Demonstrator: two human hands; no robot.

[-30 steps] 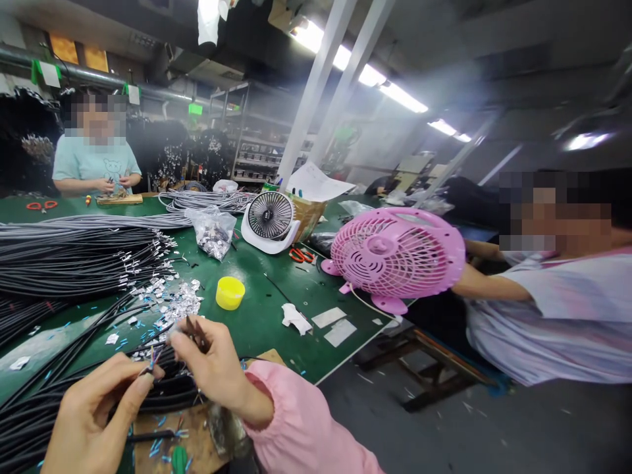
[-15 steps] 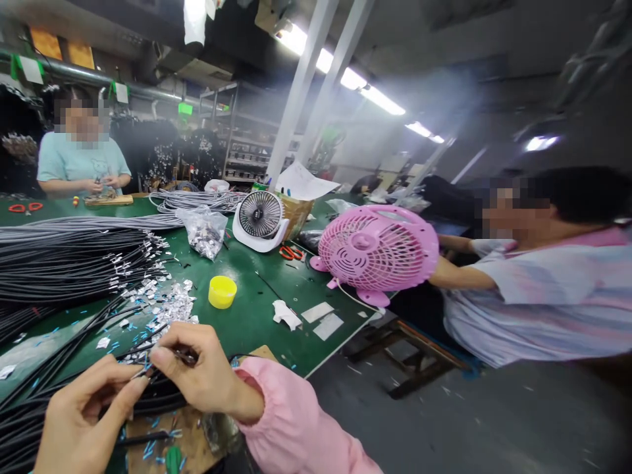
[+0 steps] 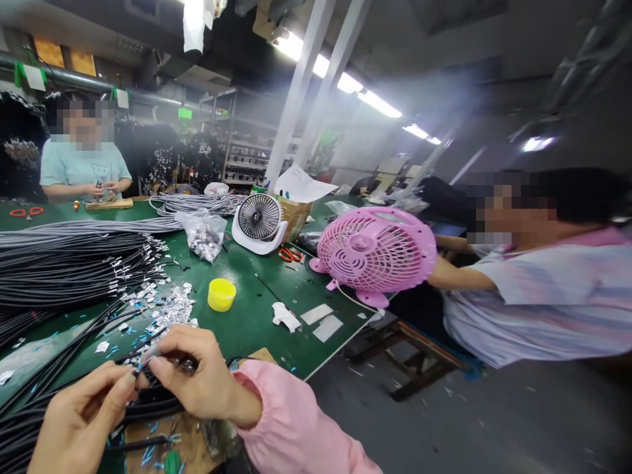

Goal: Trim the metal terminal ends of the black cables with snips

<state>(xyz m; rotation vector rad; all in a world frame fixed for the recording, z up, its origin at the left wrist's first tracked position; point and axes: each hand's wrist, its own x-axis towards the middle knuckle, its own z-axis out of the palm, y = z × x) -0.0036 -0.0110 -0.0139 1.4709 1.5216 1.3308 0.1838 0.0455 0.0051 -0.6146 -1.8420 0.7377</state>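
Observation:
Both my hands meet at the lower left, over the near edge of the green table [image 3: 257, 296]. My left hand [image 3: 81, 415] is closed in a pinch on a black cable end, mostly hidden by the fingertips. From that end come thin coloured wires [image 3: 143, 361], which the thumb and forefinger of my right hand [image 3: 197, 372] pinch. Below them lies a wooden board [image 3: 190, 438], with another black cable [image 3: 141, 444] on it, its blue and pale wire ends bared, and a green knob-like piece [image 3: 172, 462].
Bundled black cables [image 3: 54, 270] and foil scraps [image 3: 172, 306] cover the left side. Farther off are a yellow cup [image 3: 222, 294], a small white fan [image 3: 259, 220], orange-handled scissors [image 3: 290, 254] and a pink fan [image 3: 375, 253]. One person [image 3: 86, 168] sits opposite, another [image 3: 548, 283] at right.
My left fingertips have drawn slightly left and curled tighter around the cable end. The right hand keeps its pinch almost in place. The person opposite has shifted their hands a little.

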